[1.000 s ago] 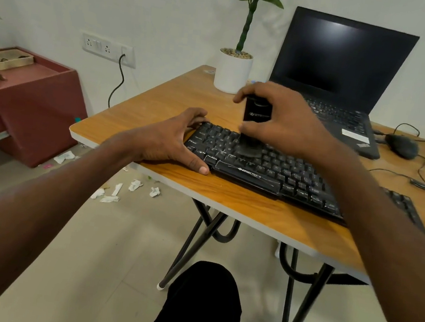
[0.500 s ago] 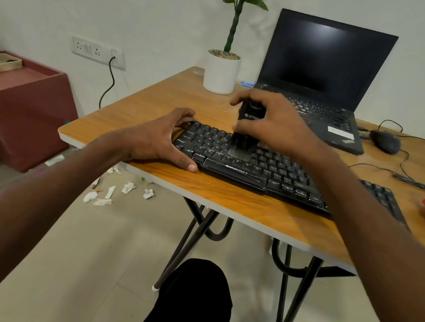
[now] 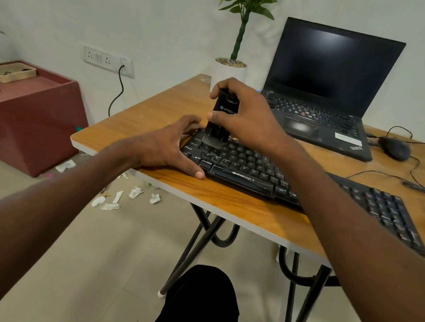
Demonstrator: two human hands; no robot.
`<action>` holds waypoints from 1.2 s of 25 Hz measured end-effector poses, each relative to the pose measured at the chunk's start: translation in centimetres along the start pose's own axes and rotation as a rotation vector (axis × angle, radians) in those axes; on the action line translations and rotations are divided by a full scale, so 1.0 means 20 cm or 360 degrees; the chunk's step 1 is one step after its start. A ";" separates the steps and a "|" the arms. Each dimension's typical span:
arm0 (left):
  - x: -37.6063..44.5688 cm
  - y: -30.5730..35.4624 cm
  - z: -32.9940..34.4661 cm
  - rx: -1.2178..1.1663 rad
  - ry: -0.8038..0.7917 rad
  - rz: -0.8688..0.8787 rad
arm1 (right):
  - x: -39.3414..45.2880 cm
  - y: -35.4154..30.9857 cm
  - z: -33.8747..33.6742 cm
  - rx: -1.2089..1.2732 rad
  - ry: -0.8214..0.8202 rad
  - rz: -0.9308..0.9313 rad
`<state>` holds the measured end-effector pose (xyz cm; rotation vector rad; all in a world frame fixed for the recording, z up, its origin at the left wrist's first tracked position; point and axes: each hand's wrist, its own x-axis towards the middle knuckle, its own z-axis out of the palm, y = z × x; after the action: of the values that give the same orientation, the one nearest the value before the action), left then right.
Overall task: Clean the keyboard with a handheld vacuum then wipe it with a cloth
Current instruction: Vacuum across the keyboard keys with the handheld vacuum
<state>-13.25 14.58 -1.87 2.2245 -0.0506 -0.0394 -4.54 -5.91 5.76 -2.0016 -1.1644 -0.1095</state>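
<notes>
Since the earlier frames the right hand [image 3: 242, 118] is sliding the vacuum [image 3: 221, 118] leftward along the keys, and it is now standing upright at the far left end of the keyboard [image 3: 298, 181], nozzle down on the top rows. Its fingers are wrapping round the black body and gripping it. Beside it the left hand [image 3: 169, 149] is lying flat and relaxed against the keyboard's left edge, thumb along the front corner, bracing it on the table [image 3: 226, 206].

Pressing too hard here could be popping a keycap loose or pushing the keyboard sideways, and a further slide left would be running the nozzle off the end into the bracing fingers. Most of the keyboard is lying to the right, with free room that way. Behind are standing a plant pot [image 3: 229, 73] and an open laptop [image 3: 321, 94], close enough to be bumped. The table's front edge is just beside the keyboard. No cloth is clearly showing
</notes>
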 end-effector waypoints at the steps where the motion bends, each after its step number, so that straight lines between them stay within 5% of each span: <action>1: 0.00 0.00 0.00 0.0000 0.0006 0.0000 | 0.02 -0.01 0.04 0.0053 0.0031 -0.0028; 4: 0.01 -0.01 0.00 0.0043 0.0021 -0.0003 | 0.00 -0.02 0.10 -0.0081 -0.0051 -0.0139; 9: 0.01 -0.02 0.00 0.0036 0.0013 0.0005 | 0.01 -0.06 -0.09 -0.0607 -0.0543 -0.0162; 13: 0.01 -0.01 0.00 0.0056 0.0018 -0.0013 | -0.01 -0.07 0.03 -0.0381 -0.0194 -0.0235; 18: 0.01 -0.01 0.00 0.0003 -0.0038 -0.0027 | 0.00 -0.07 -0.05 -0.0826 -0.0381 -0.0146; 23: -0.01 0.00 -0.04 -0.0042 -0.0138 0.0030 | 0.03 -0.12 0.13 0.0056 0.0155 0.0038; 30: 0.01 -0.02 -0.05 -0.0007 -0.0065 -0.0046 | 0.07 -0.09 0.10 -0.0235 -0.0135 0.0019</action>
<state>-13.08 15.71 -1.59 2.2201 -0.0409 -0.1009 -5.75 -3.19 6.01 -2.1608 -1.2286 -0.1085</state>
